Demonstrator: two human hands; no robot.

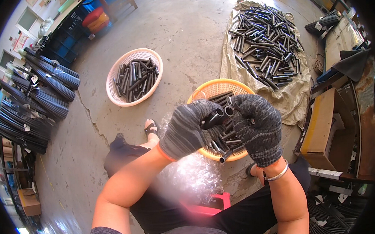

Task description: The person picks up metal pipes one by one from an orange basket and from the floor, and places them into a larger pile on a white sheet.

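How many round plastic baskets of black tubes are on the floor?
2: a pink basket, left of centre; an orange basket, partly covered, near centre. Others may be hidden.

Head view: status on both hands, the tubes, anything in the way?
Left hand closed on black tubes. Right hand close by their open ends, grip unclear. Hands partly hide yellow basket.

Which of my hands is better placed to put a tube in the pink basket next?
Probably your left hand: it is nearer the pink basket, which lies ahead to the left, and has a black tube in its grip. Your right hand is farther across.
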